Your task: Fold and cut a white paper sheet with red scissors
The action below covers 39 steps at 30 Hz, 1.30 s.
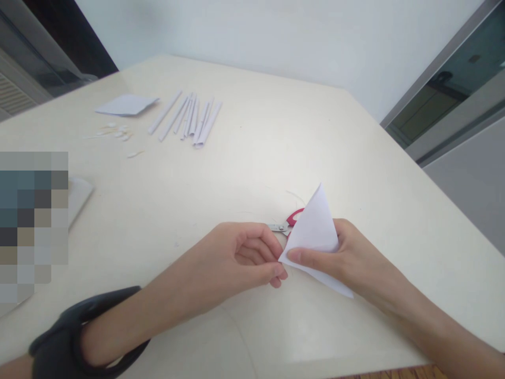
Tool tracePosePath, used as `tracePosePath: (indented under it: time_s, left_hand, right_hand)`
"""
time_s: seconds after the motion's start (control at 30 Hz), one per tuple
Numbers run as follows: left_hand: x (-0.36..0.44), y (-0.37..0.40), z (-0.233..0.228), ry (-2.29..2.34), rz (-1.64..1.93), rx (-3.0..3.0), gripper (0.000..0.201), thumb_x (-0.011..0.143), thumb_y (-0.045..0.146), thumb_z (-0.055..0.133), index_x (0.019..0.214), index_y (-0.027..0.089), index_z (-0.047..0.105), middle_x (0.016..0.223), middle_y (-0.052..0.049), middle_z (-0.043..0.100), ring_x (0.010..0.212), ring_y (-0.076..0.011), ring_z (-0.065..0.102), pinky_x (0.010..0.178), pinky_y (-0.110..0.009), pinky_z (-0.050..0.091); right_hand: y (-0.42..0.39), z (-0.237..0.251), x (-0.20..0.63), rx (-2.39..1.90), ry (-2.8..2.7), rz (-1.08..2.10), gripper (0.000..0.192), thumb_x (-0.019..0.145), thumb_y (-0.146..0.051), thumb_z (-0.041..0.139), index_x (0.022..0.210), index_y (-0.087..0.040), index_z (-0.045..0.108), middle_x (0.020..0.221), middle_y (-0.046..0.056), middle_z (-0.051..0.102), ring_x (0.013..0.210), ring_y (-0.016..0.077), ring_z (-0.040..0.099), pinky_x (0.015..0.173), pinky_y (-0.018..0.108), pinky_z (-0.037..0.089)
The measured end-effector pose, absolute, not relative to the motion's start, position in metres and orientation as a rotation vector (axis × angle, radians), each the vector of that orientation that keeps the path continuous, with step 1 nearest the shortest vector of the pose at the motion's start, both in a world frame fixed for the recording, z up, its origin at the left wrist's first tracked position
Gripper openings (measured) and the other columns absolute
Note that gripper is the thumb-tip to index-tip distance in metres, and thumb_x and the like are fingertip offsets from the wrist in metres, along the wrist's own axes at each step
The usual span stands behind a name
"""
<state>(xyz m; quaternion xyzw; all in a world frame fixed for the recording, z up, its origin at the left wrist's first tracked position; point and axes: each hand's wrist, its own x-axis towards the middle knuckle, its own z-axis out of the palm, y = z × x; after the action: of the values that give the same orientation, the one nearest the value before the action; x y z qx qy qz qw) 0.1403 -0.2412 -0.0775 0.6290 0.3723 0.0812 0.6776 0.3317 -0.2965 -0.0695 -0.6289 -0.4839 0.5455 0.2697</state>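
Right hand [351, 252] has fingers clasping one folded white paper [313, 226], right of frame center; left hand [244, 258] has fingers curled narrow at its corner, can't tell from here if gripping. Surface [394, 221] stretches from paper to slanting edge at frame right. One pair of scissors [279, 228] partly behind paper; roughly nine rolled tubes [193, 121], overlapping, upper left.

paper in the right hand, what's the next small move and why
Probably firm up the left hand on the tip of the paper: that tip lies right at its fingertips, though whether they pinch it is unclear, while the right hand grips the paper, thumb on top.
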Motion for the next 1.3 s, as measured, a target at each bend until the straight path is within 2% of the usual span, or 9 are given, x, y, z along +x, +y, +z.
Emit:
tracePosePath:
  time_s: [0.2,0.3,0.53,0.73,0.9,0.97,1.13,1.3]
  left_hand:
    - [0.139,-0.242,-0.08,0.788,0.216,1.368,0.01,0.085,0.024,0.059,0.077,0.019,0.061,0.076,0.002,0.073,0.077,-0.0138,0.07,0.073,-0.024,0.055]
    - [0.138,-0.241,-0.083,0.785,0.225,1.363,0.011,0.085,0.026,0.059,0.076,0.019,0.06,0.075,0.002,0.073,0.075,-0.0136,0.069,0.071,-0.023,0.055]
    - [0.137,-0.241,-0.082,0.81,0.206,1.386,0.012,0.085,0.021,0.056,0.074,0.02,0.058,0.072,0.003,0.072,0.07,-0.0132,0.069,0.068,-0.024,0.056]
    - [0.141,-0.24,-0.072,0.856,0.138,1.352,0.013,0.082,0.019,0.057,0.069,0.019,0.055,0.071,0.002,0.071,0.069,-0.0146,0.067,0.07,-0.028,0.056]
    - [0.141,-0.239,-0.069,0.873,0.111,1.352,0.013,0.081,0.017,0.056,0.068,0.019,0.055,0.069,0.002,0.071,0.066,-0.0135,0.067,0.067,-0.026,0.054]
    - [0.141,-0.239,-0.069,0.867,0.105,1.35,0.013,0.081,0.015,0.055,0.069,0.019,0.055,0.07,0.002,0.072,0.066,-0.0135,0.067,0.066,-0.026,0.054]
    - [0.139,-0.24,-0.071,0.856,0.105,1.339,0.012,0.08,0.015,0.055,0.069,0.019,0.054,0.069,0.002,0.072,0.065,-0.0137,0.067,0.065,-0.026,0.054]
    - [0.137,-0.239,-0.079,0.829,0.065,1.374,0.012,0.08,0.015,0.054,0.07,0.02,0.053,0.068,0.003,0.072,0.065,-0.0138,0.067,0.065,-0.025,0.054]
  right_hand:
    - [-0.298,-0.072,0.332,-1.695,-1.362,1.438,0.013,0.077,-0.029,0.068,0.079,-0.017,0.063,0.065,-0.001,0.058,0.056,0.0106,0.05,0.046,0.019,0.036]
    - [-0.298,-0.073,0.332,-1.713,-1.38,1.406,0.016,0.076,-0.031,0.069,0.083,-0.018,0.063,0.067,-0.001,0.058,0.057,0.0118,0.051,0.047,0.02,0.037]
    - [-0.296,-0.074,0.332,-1.71,-1.452,1.303,0.017,0.079,-0.034,0.066,0.077,-0.018,0.063,0.069,0.0,0.06,0.057,0.0115,0.051,0.045,0.02,0.036]
    - [-0.296,-0.069,0.334,-1.667,-1.455,1.294,0.023,0.082,-0.041,0.063,0.087,-0.019,0.065,0.072,-0.001,0.057,0.057,0.0099,0.049,0.045,0.019,0.035]
    - [-0.296,-0.066,0.336,-1.627,-1.444,1.273,0.037,0.087,-0.043,0.056,0.063,-0.015,0.055,0.057,-0.004,0.042,0.047,0.0057,0.035,0.039,0.018,0.024]
    - [-0.296,-0.066,0.336,-1.625,-1.447,1.267,0.04,0.089,-0.044,0.052,0.062,-0.015,0.053,0.057,-0.004,0.04,0.047,0.0055,0.033,0.039,0.018,0.023]
    - [-0.295,-0.066,0.337,-1.619,-1.488,1.328,0.03,0.092,-0.04,0.048,0.079,-0.017,0.062,0.064,-0.003,0.049,0.052,0.0073,0.04,0.043,0.019,0.028]
    - [-0.292,-0.066,0.346,-1.61,-1.495,1.308,0.022,0.089,-0.032,0.055,0.074,-0.017,0.06,0.062,-0.003,0.048,0.054,0.0085,0.042,0.047,0.02,0.031]
